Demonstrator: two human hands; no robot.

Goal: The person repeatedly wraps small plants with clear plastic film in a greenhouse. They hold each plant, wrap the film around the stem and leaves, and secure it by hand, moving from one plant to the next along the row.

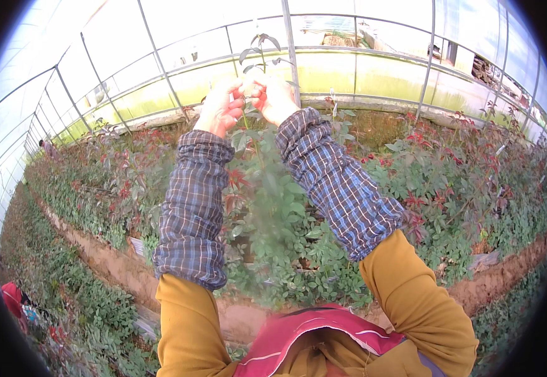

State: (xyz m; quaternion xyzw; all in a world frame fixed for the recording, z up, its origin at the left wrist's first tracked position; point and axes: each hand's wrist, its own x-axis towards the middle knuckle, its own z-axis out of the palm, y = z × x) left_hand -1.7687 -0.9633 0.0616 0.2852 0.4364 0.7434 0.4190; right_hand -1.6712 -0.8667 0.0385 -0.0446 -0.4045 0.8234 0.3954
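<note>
A tall rose stem [261,51] with dark leaves rises in front of me at the top centre. My left hand [224,105] has its fingers curled at this stem, just below the upper leaves. My right hand [272,100] pinches at the stem beside it, fingertips close to the left ones; fine detail between them is washed out by glare. Both forearms wear checked sleeve covers. Green leafy growth [292,213] fills the space beneath my hands, partly blurred.
Rose beds [443,176] with green and reddish leaves stretch both ways, edged by a soil path [110,264]. Metal poles [427,69] and a plastic greenhouse wall [374,75] stand behind. Another person [12,300] in red is at lower left, another [48,149] far left.
</note>
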